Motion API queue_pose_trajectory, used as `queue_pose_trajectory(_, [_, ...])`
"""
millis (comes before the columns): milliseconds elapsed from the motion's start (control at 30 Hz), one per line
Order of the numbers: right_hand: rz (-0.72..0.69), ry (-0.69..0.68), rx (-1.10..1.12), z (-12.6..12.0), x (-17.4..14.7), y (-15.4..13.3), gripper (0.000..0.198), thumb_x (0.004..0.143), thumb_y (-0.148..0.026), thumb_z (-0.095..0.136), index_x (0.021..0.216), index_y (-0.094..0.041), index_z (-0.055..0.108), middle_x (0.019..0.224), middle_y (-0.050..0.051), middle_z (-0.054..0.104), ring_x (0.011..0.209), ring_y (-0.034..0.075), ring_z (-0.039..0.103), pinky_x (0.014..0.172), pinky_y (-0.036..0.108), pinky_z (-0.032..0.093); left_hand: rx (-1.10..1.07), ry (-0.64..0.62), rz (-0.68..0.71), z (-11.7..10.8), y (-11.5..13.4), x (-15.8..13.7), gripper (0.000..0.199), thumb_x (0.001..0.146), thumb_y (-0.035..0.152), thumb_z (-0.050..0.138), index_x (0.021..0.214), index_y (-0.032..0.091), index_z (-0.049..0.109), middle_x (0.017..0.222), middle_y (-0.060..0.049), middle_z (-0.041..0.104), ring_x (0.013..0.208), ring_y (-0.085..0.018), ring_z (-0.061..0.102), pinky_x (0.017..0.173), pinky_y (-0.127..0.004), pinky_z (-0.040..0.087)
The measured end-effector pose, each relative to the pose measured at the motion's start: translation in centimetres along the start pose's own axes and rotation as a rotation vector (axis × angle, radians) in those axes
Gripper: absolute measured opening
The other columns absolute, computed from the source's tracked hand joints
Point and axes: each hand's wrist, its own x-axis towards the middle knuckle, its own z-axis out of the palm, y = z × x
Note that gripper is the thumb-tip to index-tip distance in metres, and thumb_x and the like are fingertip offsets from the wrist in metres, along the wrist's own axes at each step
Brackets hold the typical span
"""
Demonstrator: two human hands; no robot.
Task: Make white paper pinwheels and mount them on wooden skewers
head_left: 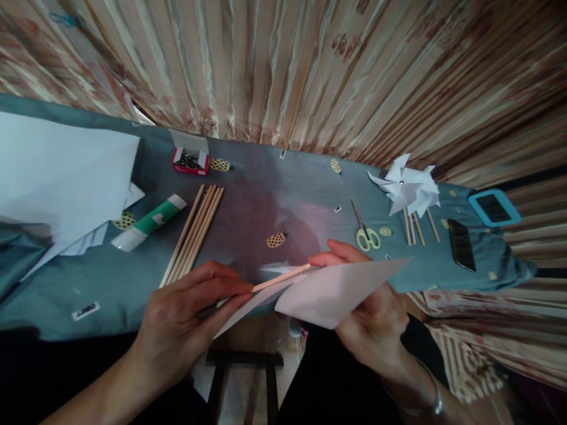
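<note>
My left hand (190,321) is closed, its thumb and fingers pinching one end of a thin wooden stick (281,277) together with the edge of a white paper sheet (330,298). Behind that sheet, my right hand (376,324) grips it from below, with a fingertip at the stick's far end. The paper has separate flaps and hides part of the right palm and fingers. Both hands are held over the near edge of the cloth-covered table (248,218). Just beyond the stick, a small white pointed piece (274,267) shows in part.
Several wooden sticks (195,230) lie left of centre, beside a green-and-white tube (153,221). Behind them stands a red box of small dark metal pieces (190,160). White sheets (62,177) cover the far left. Scissors (365,230), paper pinwheels (407,186) and a phone (462,244) lie right.
</note>
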Motion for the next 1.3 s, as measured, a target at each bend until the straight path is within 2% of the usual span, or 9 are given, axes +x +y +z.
queue_pose_trajectory(100, [0.044, -0.067, 0.121, 0.2, 0.3, 0.2, 0.049, 0.082, -0.014, 0.063, 0.127, -0.028, 0.052, 0.111, 0.0, 0.071, 0.094, 0.016, 0.07, 0.085, 0.029, 0.059, -0.057, -0.005, -0.056, 0.3, -0.3, 0.0, 0.008, 0.078, 0.018, 0.069, 0.076, 0.022, 0.075, 0.074, 0.0, 0.07, 0.065, -0.01, 0.066, 0.06, -0.014, 0.05])
queue_pose_trajectory(233, [0.175, -0.157, 0.295, -0.2, 0.8, 0.6, 0.05, 0.083, -0.02, 0.066, 0.129, -0.028, 0.051, 0.103, -0.002, 0.074, 0.092, 0.014, 0.071, 0.082, 0.026, 0.059, -0.156, -0.003, -0.131, 0.8, -0.1, 0.1, 0.008, 0.076, 0.018, 0.07, 0.075, 0.023, 0.076, 0.072, 0.0, 0.07, 0.065, -0.011, 0.066, 0.06, -0.016, 0.05])
queue_pose_trajectory(400, [0.256, -0.215, 0.325, -2.0, 1.5, -0.1, 0.046, 0.08, -0.027, 0.069, 0.124, -0.029, 0.055, 0.102, -0.001, 0.073, 0.095, 0.016, 0.07, 0.079, 0.026, 0.057, -0.312, -0.007, -0.223, 1.2, 0.9, -0.1, 0.009, 0.073, 0.019, 0.069, 0.07, 0.022, 0.077, 0.069, -0.002, 0.068, 0.064, -0.014, 0.065, 0.058, -0.02, 0.049])
queue_pose_trajectory(533, [0.239, -0.302, 0.264, -3.4, 3.0, -1.0, 0.042, 0.079, -0.026, 0.067, 0.12, -0.025, 0.057, 0.093, -0.001, 0.073, 0.081, 0.015, 0.07, 0.07, 0.026, 0.055, -0.478, 0.009, -0.344, 1.9, 1.4, -0.6, 0.009, 0.064, 0.014, 0.07, 0.067, 0.021, 0.075, 0.07, -0.001, 0.066, 0.062, -0.013, 0.061, 0.056, -0.021, 0.047])
queue_pose_trajectory(633, [0.224, -0.439, 0.195, -3.8, 4.6, -0.8, 0.039, 0.076, -0.022, 0.068, 0.114, -0.023, 0.06, 0.088, -0.002, 0.072, 0.072, 0.015, 0.067, 0.064, 0.026, 0.052, -0.639, -0.004, -0.526, 2.9, 1.7, -1.3, 0.003, 0.062, 0.017, 0.073, 0.064, 0.018, 0.073, 0.065, 0.0, 0.063, 0.055, -0.011, 0.056, 0.05, -0.02, 0.045])
queue_pose_trajectory(767, [0.18, -0.647, 0.104, -3.4, 6.6, -0.1, 0.04, 0.071, -0.018, 0.071, 0.11, -0.019, 0.063, 0.094, 0.001, 0.071, 0.083, 0.018, 0.066, 0.074, 0.029, 0.049, -0.837, -0.084, -0.806, 4.6, 2.1, -2.4, 0.013, 0.054, 0.024, 0.078, 0.06, 0.016, 0.069, 0.051, 0.0, 0.063, 0.047, -0.011, 0.055, 0.048, -0.021, 0.047])
queue_pose_trajectory(867, [0.126, -0.827, 0.066, -2.9, 7.8, 0.3, 0.038, 0.07, -0.019, 0.073, 0.107, -0.016, 0.066, 0.1, 0.003, 0.071, 0.092, 0.019, 0.065, 0.083, 0.029, 0.047, -0.903, -0.158, -0.931, 5.8, 2.2, -3.5, 0.019, 0.05, 0.028, 0.082, 0.057, 0.014, 0.07, 0.052, -0.002, 0.066, 0.047, -0.012, 0.058, 0.052, -0.022, 0.051])
queue_pose_trajectory(1067, [0.043, -1.082, 0.03, -0.8, 8.8, 1.0, 0.031, 0.07, -0.018, 0.072, 0.1, -0.015, 0.07, 0.092, 0.0, 0.072, 0.085, 0.017, 0.063, 0.074, 0.024, 0.044, -1.005, -0.172, -1.076, 7.3, 1.8, -5.3, 0.028, 0.049, 0.031, 0.088, 0.065, 0.013, 0.074, 0.061, -0.004, 0.071, 0.055, -0.012, 0.064, 0.06, -0.022, 0.055])
queue_pose_trajectory(1300, [-0.047, -1.191, -0.148, 1.8, 9.6, 0.3, 0.026, 0.072, -0.018, 0.069, 0.097, -0.013, 0.07, 0.086, 0.001, 0.071, 0.074, 0.014, 0.059, 0.061, 0.022, 0.039, -1.094, -0.174, -1.166, 8.2, 0.6, -5.7, 0.035, 0.047, 0.034, 0.091, 0.07, 0.012, 0.077, 0.069, -0.007, 0.073, 0.063, -0.012, 0.065, 0.068, -0.023, 0.056])
